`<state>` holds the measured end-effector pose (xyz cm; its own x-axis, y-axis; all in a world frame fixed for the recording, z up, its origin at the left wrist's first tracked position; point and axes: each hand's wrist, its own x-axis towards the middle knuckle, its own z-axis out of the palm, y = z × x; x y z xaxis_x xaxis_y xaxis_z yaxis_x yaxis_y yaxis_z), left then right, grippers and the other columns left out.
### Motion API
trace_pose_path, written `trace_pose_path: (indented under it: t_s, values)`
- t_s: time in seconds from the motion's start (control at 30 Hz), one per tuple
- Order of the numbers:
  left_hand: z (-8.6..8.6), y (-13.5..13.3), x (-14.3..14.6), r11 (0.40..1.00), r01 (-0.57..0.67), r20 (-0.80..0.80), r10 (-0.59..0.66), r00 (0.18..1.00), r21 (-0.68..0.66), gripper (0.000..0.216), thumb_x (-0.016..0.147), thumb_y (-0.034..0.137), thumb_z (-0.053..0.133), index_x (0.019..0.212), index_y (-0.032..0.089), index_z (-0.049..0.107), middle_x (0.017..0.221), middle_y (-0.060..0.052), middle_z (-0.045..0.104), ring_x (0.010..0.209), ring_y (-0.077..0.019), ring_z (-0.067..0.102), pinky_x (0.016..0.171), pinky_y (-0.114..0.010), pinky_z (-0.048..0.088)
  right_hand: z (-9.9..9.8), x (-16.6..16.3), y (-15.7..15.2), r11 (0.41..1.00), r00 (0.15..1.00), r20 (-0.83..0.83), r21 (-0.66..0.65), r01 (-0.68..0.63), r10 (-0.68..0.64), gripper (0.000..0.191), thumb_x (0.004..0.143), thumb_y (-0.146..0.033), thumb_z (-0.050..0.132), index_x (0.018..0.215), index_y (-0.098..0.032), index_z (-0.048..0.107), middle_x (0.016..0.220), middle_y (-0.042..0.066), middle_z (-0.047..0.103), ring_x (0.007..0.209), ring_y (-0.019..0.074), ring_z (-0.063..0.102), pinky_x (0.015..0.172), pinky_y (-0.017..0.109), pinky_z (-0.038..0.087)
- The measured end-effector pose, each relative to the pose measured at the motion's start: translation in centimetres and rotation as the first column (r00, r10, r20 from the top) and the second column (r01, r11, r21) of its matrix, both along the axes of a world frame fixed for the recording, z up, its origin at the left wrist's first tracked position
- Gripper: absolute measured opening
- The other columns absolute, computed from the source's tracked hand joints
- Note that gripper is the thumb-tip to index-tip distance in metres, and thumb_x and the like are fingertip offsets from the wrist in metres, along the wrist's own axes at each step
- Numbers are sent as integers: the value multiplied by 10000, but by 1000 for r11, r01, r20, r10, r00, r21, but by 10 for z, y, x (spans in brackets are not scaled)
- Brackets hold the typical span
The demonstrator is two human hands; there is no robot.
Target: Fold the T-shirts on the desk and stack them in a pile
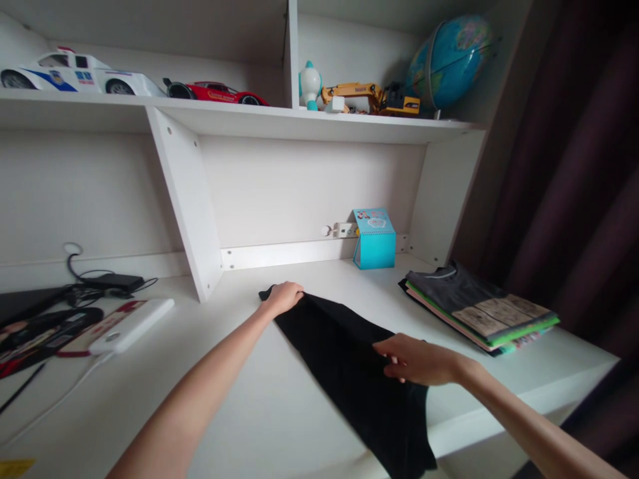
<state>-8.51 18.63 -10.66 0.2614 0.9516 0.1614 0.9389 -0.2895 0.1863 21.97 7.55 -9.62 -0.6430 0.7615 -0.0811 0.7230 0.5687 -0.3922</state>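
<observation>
A long piece of black clothing lies slantwise across the white desk, its near end hanging past the front edge. Whether it is a shirt or trousers I cannot tell. My left hand is closed on its far end, fingers curled over the edge. On its right side, about midway down, my right hand is closed, with thumb and finger pinching the dark fabric. To the right of the clothing rests a stack of folded clothes, a grey printed T-shirt on top with green and pink layers below.
A blue desk calendar stands at the back, beside a wall socket. At left are a white power strip, cables and a black adapter. Overhead, a shelf carries toy cars, a toy excavator and a globe.
</observation>
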Motion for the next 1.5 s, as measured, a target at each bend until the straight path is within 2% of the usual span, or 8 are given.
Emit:
trace_pose_path:
  t_s: [0.13,0.33,0.6,0.87,1.03,1.23,1.33,1.5]
  values:
    - [27,8,-42,961,-272,61,269,961,45,290,873,276,355,894,195,632,936,-84,662,910,-238,585,718,-293,416,34,50,43,947,962,0,180,267,-272,156,740,-67,497,724,-178,605,656,12,640,650,159,619,612,231,429]
    - [21,-2,-96,911,-353,73,375,924,-215,221,741,332,561,637,143,610,567,-26,591,613,-199,595,536,-236,404,59,98,93,538,716,-274,505,675,-642,521,828,-60,294,1345,7,286,1273,342,391,1026,367,550,798,466,381]
    - [4,-24,-81,903,-284,37,312,949,-323,553,579,222,661,1117,166,545,822,-59,651,620,-191,600,492,-218,406,-18,-14,47,953,1000,21,302,-15,9,393,782,-286,593,1172,-250,578,1146,15,621,1029,172,578,875,226,434]
    - [19,-55,-79,872,-187,-64,178,982,-452,376,566,165,644,941,172,667,626,-1,641,495,-155,568,536,-236,432,-37,-13,17,962,987,106,260,88,-119,416,727,38,323,927,-135,644,933,137,657,894,231,615,772,330,451]
    - [36,-76,-59,632,162,98,-136,986,-758,257,689,342,632,879,182,701,573,0,653,570,-161,616,648,-251,472,-4,41,25,993,975,221,-116,26,0,219,641,-111,557,773,-213,699,645,-1,675,622,169,644,541,218,465]
    - [10,-34,-31,987,27,-79,-41,996,-161,464,866,360,405,1258,131,501,1299,-145,507,1204,-259,456,957,-339,370,4,35,51,996,996,57,-63,70,-66,450,827,-435,402,1071,-137,634,1000,94,671,923,215,623,801,289,477]
    - [-25,-10,-31,982,-143,-78,134,988,-125,620,892,485,292,1414,152,255,1490,-137,151,1365,-315,127,1042,-499,228,-21,8,64,984,986,36,79,157,-160,539,870,-419,323,1282,-109,477,1330,129,471,1231,234,422,1033,331,304]
    - [-47,0,-63,933,-253,-78,241,967,-256,783,788,735,163,1436,295,160,1507,-70,34,1359,-376,5,1002,-656,89,-60,-17,62,966,965,104,122,229,-242,637,893,-460,292,1425,-112,249,1482,125,189,1367,271,117,1082,452,173]
